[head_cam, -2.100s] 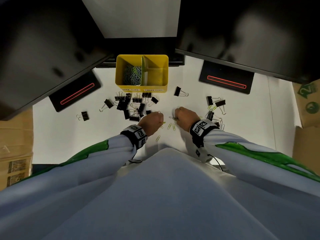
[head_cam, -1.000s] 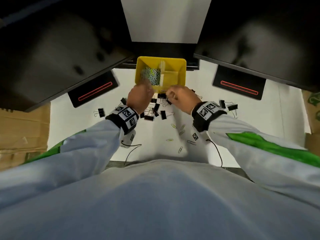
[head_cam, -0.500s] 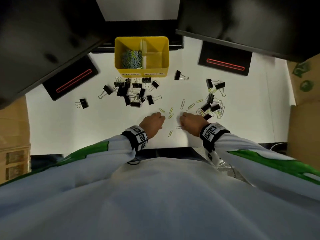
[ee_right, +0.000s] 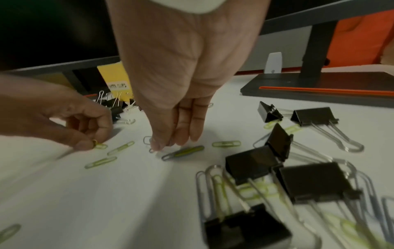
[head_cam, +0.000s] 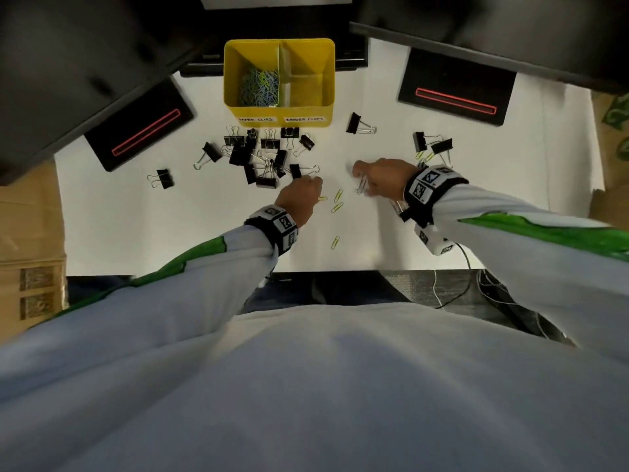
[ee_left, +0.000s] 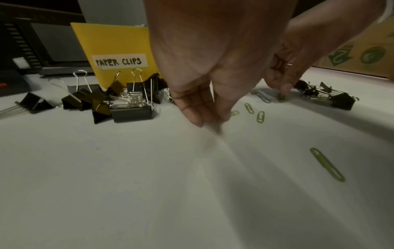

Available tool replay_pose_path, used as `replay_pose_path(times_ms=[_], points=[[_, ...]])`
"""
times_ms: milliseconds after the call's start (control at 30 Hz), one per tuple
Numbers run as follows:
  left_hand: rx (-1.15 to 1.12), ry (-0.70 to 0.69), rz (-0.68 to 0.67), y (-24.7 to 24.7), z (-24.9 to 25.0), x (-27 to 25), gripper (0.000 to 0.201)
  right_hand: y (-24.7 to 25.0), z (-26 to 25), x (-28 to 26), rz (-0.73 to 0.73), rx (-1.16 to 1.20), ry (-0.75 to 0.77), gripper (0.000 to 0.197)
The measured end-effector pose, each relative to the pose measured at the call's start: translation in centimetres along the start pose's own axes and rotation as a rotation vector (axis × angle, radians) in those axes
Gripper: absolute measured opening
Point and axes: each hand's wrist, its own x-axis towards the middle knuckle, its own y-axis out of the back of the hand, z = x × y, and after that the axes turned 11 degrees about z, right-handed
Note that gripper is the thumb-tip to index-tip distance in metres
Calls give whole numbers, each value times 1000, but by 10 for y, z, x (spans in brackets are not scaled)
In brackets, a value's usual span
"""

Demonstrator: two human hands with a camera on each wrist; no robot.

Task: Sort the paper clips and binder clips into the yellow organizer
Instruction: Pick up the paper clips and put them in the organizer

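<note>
The yellow organizer (head_cam: 231, 97) stands at the back; its left compartment holds several paper clips (head_cam: 259, 86), and its right one shows only bare yellow floor. My left hand (head_cam: 315, 194) pinches a yellow-green paper clip (ee_right: 98, 145) against the white table. My right hand (head_cam: 362, 180) pinches a silver paper clip (ee_right: 147, 140), fingertips (ee_right: 155, 148) pointing down. Loose yellow-green paper clips (head_cam: 337, 201) lie between the hands, and one (head_cam: 335, 242) lies nearer me. A pile of black binder clips (head_cam: 258, 158) sits in front of the organizer.
More binder clips (head_cam: 432, 146) mixed with paper clips lie behind my right wrist, and single ones (head_cam: 355, 124) (head_cam: 163, 178) sit apart. Two black monitor bases (head_cam: 456, 92) (head_cam: 139, 131) flank the organizer. Cardboard boxes (head_cam: 30, 226) stand at both sides.
After dropping clips at the organizer, both hands came back to the loose paper clips. In the last half second they moved forward and each pinched one.
</note>
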Motion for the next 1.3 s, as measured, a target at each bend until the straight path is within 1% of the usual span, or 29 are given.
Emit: replay_pose_path(times_ms=[67, 133, 200, 267, 333, 400, 467, 533, 667, 767, 833, 933, 1000, 1067, 1133, 1200, 1267, 1300], points=[[101, -6, -16, -6, 1, -2, 26, -3, 7, 2, -29, -77, 39, 45], [109, -28, -31, -15, 2, -3, 24, -8, 12, 1, -5, -94, 78, 38], [5, 25, 3, -18, 6, -5, 15, -11, 16, 2, 35, -89, 113, 23], [-172, 89, 53, -15, 17, -5, 11, -14, 18, 1, 71, -113, 123, 13], [-369, 178, 73, -11, 30, -5, 17, -16, 19, 0, 107, -139, 132, 11], [-442, 234, 60, -11, 39, -4, 28, -17, 18, -1, 124, -172, 157, 13], [-379, 238, 33, -13, 44, -3, 35, -19, 16, -1, 132, -218, 179, 16], [-306, 233, 38, -14, 48, -2, 35, -22, 12, -1, 150, -256, 181, 21], [-220, 226, 70, -15, 50, 2, 20, -31, 5, -5, 170, -256, 162, 29], [-192, 244, 52, -16, 49, 6, 18, -33, -1, -4, 173, -200, 122, 33], [-129, 215, 42, -18, 49, 7, 19, -32, -3, -3, 162, -145, 104, 31], [4, 101, 32, -21, 48, 5, 21, -28, -6, 1, 161, -63, 48, 19], [-11, 85, 9, -19, 44, 5, 20, -20, -9, 4, 181, 23, -14, 15], [-142, 127, 9, -7, 36, 6, 17, -9, -15, 7, 235, 162, -58, 16], [-333, 161, 73, 13, 21, 7, 14, 8, -27, 14, 311, 329, -79, 15], [-517, 217, 204, 41, 4, 9, 12, 30, -46, 25, 387, 444, -79, 12], [-648, 333, 345, 75, -14, 15, 11, 56, -69, 43, 439, 519, -70, 10], [-670, 389, 407, 91, -25, 21, 12, 69, -80, 54, 466, 545, -60, 10]])
